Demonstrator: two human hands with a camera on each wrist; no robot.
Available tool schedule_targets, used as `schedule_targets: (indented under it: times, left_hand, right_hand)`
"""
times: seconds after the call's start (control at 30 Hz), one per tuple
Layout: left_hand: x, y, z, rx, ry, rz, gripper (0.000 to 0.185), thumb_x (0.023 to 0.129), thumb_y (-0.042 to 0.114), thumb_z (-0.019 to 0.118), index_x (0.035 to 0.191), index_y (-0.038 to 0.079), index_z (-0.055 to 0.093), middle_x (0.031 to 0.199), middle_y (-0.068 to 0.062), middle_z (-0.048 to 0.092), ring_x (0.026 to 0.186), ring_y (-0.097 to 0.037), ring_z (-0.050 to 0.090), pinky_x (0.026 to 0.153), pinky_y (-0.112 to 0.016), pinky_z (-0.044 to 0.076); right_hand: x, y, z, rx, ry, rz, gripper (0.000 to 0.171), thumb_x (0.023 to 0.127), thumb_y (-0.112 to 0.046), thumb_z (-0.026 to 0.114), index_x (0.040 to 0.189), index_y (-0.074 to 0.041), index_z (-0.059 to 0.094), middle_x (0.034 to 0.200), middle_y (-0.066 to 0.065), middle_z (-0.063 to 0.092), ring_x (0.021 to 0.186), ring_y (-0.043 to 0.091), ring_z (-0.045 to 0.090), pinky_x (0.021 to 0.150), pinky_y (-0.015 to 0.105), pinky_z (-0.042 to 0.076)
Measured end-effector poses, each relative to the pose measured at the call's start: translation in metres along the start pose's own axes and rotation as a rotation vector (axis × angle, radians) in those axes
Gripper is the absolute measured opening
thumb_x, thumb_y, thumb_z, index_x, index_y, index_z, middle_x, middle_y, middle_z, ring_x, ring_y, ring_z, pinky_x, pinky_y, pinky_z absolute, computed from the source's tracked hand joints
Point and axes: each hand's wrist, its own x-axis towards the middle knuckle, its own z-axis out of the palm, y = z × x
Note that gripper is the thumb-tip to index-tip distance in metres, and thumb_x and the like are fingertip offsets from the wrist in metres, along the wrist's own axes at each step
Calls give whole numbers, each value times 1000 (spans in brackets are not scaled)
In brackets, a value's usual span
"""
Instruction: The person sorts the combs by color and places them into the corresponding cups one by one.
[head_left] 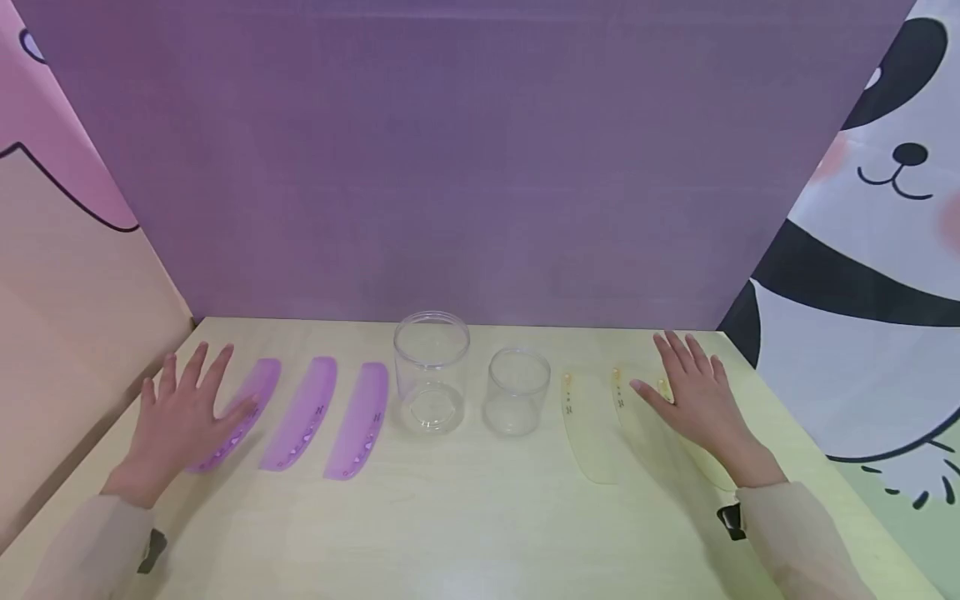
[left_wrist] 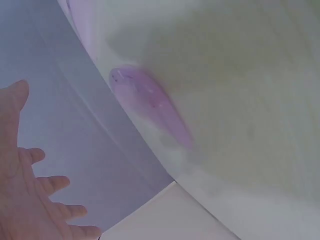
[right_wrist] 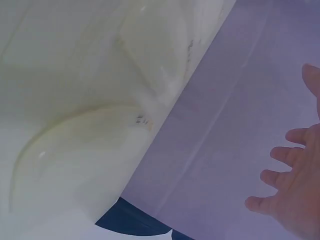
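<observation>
My left hand (head_left: 180, 417) is held with fingers spread above the leftmost purple comb (head_left: 264, 379), partly covering it in the head view. In the left wrist view that purple comb (left_wrist: 150, 97) lies on the table, apart from the fingers. Two more purple combs (head_left: 306, 408) (head_left: 363, 417) lie to its right. My right hand (head_left: 699, 404), fingers straight and holding nothing, is over the pale yellow see-through combs. One yellow comb (head_left: 592, 433) lies fully in view; a second (head_left: 628, 396) and a third (head_left: 708, 462) are partly hidden behind the hand.
Between the two groups of combs stand a taller clear plastic jar (head_left: 432, 375) and a shorter clear cup (head_left: 517, 392), both upright. A purple panel (head_left: 465, 167) rises along the back edge of the light wooden table (head_left: 450, 533). Side panels with cartoon animals, including a panda (head_left: 862, 358), flank it.
</observation>
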Motion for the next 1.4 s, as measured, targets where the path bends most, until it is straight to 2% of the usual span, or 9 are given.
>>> schedule_targets:
  times: [0.27, 0.57, 0.73, 0.93, 1.1, 1.4]
  left_hand:
    - [7, 9, -4, -12, 61, 33, 79, 83, 51, 55, 145, 15, 22, 140, -27, 31, 120, -58, 27, 91, -74, 22]
    - [15, 22, -3, -42, 112, 76, 78, 80, 46, 62, 141, 10, 30, 137, -25, 37, 117, -51, 35, 89, -68, 29]
    - [17, 30, 0, -69, 100, 89, 76, 80, 44, 63, 139, 8, 32, 135, -25, 40, 116, -51, 37, 87, -67, 31]
    - [17, 43, 1, -105, 62, 97, 72, 80, 42, 64, 136, 5, 37, 132, -23, 43, 115, -48, 40, 87, -65, 34]
    - [19, 52, 8, -108, 62, 128, 67, 79, 36, 67, 132, 3, 41, 127, -22, 48, 110, -47, 45, 82, -65, 38]
    - [23, 66, 18, -182, -16, 143, 64, 81, 30, 66, 133, 3, 40, 128, -23, 48, 113, -46, 45, 83, -64, 39]
  right_hand:
    - [12, -14, -5, 23, 54, -43, 74, 88, -44, 53, 141, 1, 26, 144, 25, 29, 134, 42, 20, 103, 66, 16]
    - [25, -35, -6, 20, 139, -141, 68, 85, -36, 60, 135, 3, 36, 137, 23, 38, 127, 43, 32, 99, 61, 27]
    - [29, -46, -3, 29, 165, -188, 65, 84, -34, 61, 133, 3, 38, 136, 21, 41, 125, 41, 36, 98, 59, 30]
    - [34, -61, -1, 50, 160, -212, 63, 85, -34, 60, 133, 1, 39, 134, 19, 43, 124, 37, 38, 96, 58, 32]
    - [38, -74, 3, 73, 151, -227, 64, 85, -36, 60, 133, 1, 39, 134, 18, 44, 125, 36, 39, 96, 57, 34]
    - [47, -99, 6, 119, 102, -246, 66, 86, -40, 58, 135, -2, 37, 136, 15, 42, 126, 32, 38, 96, 55, 36]
